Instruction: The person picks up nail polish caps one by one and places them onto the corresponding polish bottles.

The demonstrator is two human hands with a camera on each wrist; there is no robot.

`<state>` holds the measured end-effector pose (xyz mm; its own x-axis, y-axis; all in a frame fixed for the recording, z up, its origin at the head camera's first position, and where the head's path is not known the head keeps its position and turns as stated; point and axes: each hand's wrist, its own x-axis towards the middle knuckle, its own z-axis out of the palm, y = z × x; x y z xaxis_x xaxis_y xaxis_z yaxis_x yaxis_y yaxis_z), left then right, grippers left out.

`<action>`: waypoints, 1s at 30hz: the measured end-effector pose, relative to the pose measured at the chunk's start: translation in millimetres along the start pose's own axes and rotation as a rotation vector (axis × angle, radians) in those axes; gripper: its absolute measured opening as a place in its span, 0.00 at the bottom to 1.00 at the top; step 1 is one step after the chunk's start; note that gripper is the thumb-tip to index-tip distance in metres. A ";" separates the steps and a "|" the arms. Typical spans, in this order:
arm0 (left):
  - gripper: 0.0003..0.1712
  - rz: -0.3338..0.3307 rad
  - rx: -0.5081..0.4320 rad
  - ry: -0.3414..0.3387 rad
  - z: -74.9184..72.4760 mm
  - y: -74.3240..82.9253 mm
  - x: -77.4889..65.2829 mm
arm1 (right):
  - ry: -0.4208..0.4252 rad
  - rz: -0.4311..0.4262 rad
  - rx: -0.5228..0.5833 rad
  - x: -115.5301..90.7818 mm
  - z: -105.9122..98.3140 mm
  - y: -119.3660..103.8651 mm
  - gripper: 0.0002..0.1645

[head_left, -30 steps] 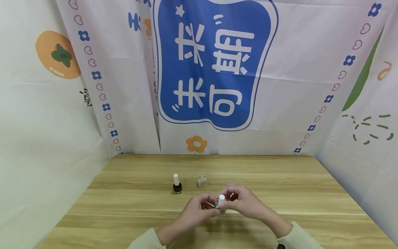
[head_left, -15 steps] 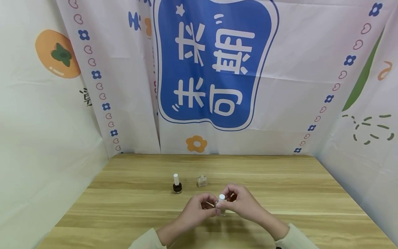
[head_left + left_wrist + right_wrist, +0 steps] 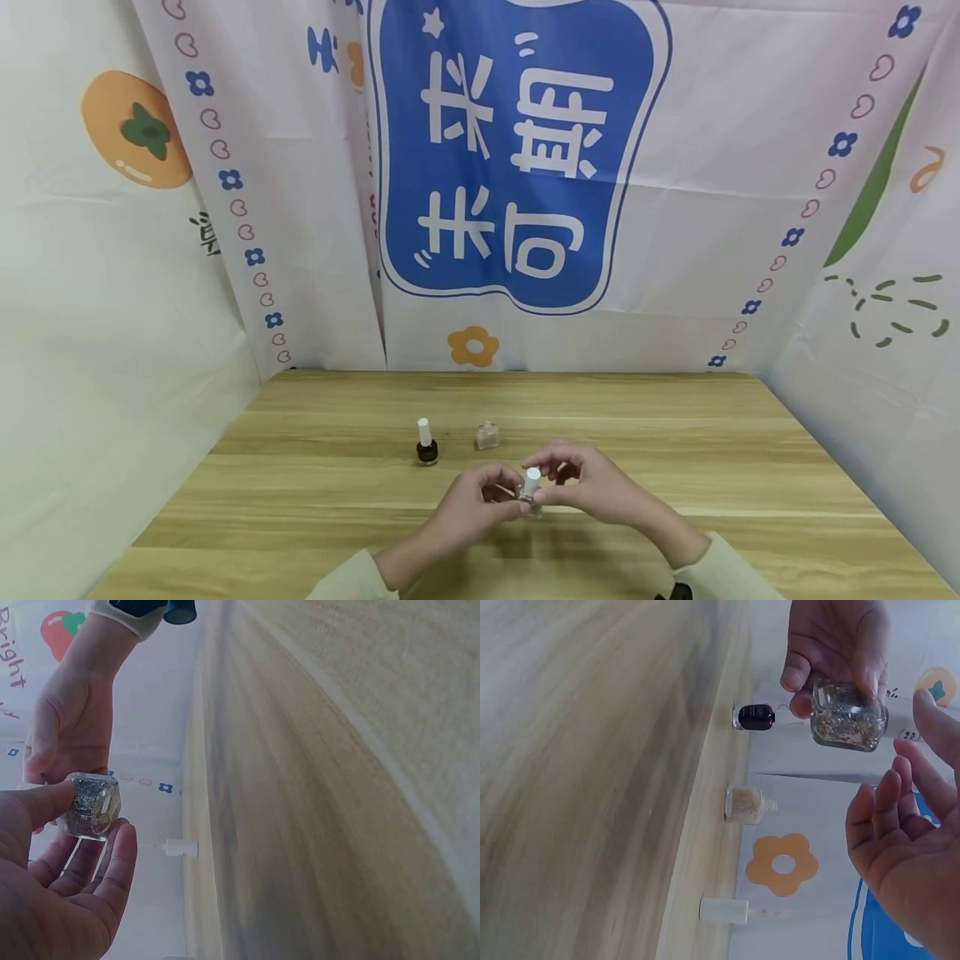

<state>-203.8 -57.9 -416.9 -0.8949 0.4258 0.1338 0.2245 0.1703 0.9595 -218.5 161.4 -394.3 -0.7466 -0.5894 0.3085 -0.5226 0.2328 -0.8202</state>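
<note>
My left hand (image 3: 480, 502) pinches a square nail polish bottle (image 3: 94, 806) of clear glass with glitter inside, thumb on one face and fingers on the other. Its white cap (image 3: 532, 478) points upward in the head view. My right hand (image 3: 592, 483) is at this cap, thumb and index finger spread on either side of it. In the right wrist view, the thumb and fingers (image 3: 889, 795) of the right hand stand apart. Whether the right thumb touches the cap cannot be told.
A dark nail polish bottle (image 3: 427, 452) with a white cap stands on the wooden table (image 3: 337, 483). To its right is an uncapped clear bottle (image 3: 487, 436). A loose white brush cap (image 3: 724, 910) stands brush-up on the table. Printed cloth (image 3: 675, 250) hangs around the table.
The right thumb and index finger have spread wider around the white cap, which leans slightly. The left hand keeps its hold on the bottle. The other bottles stay put.
</note>
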 end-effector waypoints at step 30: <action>0.10 0.007 -0.010 -0.015 -0.6 -0.6 0.6 | 0.112 0.066 0.018 2.4 11.7 -4.5 0.09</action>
<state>-204.6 -58.2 -417.3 -0.8876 0.4398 0.1366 0.2264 0.1584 0.9611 -213.1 149.9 -395.5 -0.8212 -0.4825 0.3046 -0.4637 0.2534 -0.8490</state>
